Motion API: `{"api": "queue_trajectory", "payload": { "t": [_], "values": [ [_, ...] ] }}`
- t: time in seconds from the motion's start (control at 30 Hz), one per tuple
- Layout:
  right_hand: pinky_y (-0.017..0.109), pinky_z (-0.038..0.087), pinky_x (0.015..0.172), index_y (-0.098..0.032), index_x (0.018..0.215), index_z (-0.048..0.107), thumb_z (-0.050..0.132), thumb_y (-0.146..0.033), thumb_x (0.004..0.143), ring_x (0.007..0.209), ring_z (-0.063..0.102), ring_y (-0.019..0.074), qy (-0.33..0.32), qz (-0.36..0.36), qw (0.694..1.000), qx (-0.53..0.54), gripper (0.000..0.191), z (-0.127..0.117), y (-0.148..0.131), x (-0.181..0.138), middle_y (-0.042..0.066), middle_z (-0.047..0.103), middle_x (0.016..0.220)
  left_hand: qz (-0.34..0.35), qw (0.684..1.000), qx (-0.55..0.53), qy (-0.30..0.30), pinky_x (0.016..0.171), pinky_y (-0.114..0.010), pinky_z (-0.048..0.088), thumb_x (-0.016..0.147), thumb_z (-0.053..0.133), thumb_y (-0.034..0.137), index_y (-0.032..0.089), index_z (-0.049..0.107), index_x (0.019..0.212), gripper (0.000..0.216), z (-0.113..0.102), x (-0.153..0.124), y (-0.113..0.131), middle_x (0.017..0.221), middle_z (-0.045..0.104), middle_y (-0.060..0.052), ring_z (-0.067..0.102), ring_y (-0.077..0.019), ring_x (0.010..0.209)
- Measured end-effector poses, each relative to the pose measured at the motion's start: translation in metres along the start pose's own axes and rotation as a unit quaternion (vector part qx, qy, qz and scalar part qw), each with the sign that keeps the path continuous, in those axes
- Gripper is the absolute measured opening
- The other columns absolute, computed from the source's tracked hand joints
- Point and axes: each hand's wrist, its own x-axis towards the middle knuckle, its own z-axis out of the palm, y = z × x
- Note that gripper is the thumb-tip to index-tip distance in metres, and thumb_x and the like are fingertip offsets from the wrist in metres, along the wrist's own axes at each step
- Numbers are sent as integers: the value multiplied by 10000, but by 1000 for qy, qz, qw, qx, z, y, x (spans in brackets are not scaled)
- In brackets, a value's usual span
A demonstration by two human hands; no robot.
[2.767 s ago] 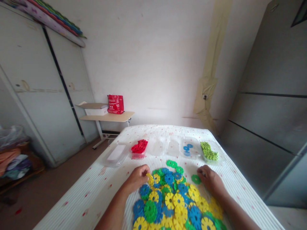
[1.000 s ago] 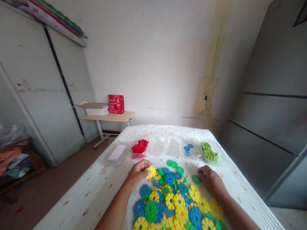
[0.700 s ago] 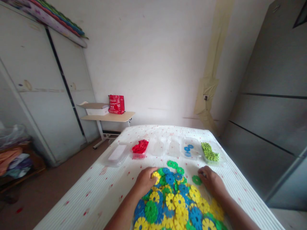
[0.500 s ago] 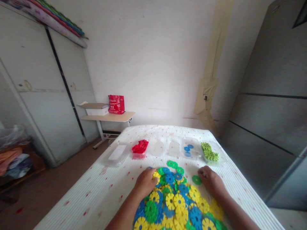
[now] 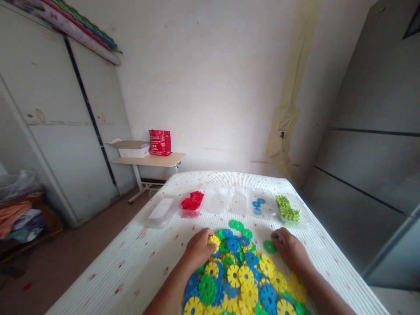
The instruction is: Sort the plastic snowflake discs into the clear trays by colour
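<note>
A loose pile of toothed plastic discs, yellow, blue and green, lies on the table between my forearms. My left hand rests at the pile's upper left, thumb and forefinger closed about the edge of a yellow disc. A bit of blue shows just beyond its knuckles. To the right, my right hand is curled low over the table with the fingers bent in; what they hold, if anything, is hidden. Beside its fingertips a green disc lies flat, partly covered by the hand.
Clear plastic boxes line the table: one with red pieces, one with a few blue discs, one with light green pieces. A tub with a white slab stands at left. Behind, a side table bears a red bag.
Both hands keep the same place and pose. The whole view has shifted very slightly; the discs and boxes look unchanged.
</note>
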Motion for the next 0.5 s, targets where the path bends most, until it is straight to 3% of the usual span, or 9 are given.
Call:
{"api": "queue_trajectory", "payload": {
  "t": [0.13, 0.33, 0.5],
  "values": [
    [230, 396, 649, -211, 773, 605, 423, -257, 790, 728, 600, 155, 4, -5, 1000, 2, 189, 1, 1, 0, 28, 631, 815, -21, 999, -28, 11, 572, -206, 338, 629, 543, 203, 200, 526, 789, 161, 3, 2, -5, 683, 560, 37, 524, -131, 672],
    [227, 398, 646, -208, 775, 598, 421, -252, 791, 725, 603, 154, 4, -4, 1000, 2, 183, 0, 0, 0, 28, 631, 803, -24, 995, -98, 17, 517, -187, 284, 567, 571, 168, 203, 447, 717, 197, 5, 6, -12, 616, 463, 78, 440, -95, 595],
    [229, 397, 639, -212, 771, 597, 417, -261, 796, 709, 600, 152, 4, -6, 1000, 1, 189, 0, 0, -1, 25, 633, 797, 0, 983, -183, -25, 476, -184, 253, 560, 540, 153, 185, 417, 630, 145, -5, 6, -13, 542, 371, 86, 361, -75, 534]
  ]
}}
